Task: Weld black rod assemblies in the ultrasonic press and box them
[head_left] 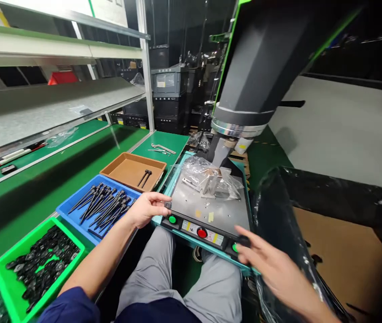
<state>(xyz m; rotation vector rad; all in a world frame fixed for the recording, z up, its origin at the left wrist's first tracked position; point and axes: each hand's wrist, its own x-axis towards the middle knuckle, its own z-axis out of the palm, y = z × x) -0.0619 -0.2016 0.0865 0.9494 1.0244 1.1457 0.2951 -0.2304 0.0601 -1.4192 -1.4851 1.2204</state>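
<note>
My left hand (149, 209) is at the left front corner of a grey metal machine plate (186, 202). Its thumb and forefinger close on a small dark part (167, 205), just above a green button (172, 219). Smeared by motion, my right hand (266, 258) is at the right front corner, fingers around a black round part (244, 241) beside the other green button (234, 247). Between the hands is a red button (202, 233) on the front panel. A clear plastic sheet (194, 167) covers a metal fixture (210, 185) under the machine's grey horn (220, 153).
At left stand a green bin (1, 273) of black round parts, a blue bin (63, 207) of black rods, and a brown tray (119, 168) with two black rods (146, 178). A wrench (164, 148) lies behind. A bag-lined box (339, 229) stands at right.
</note>
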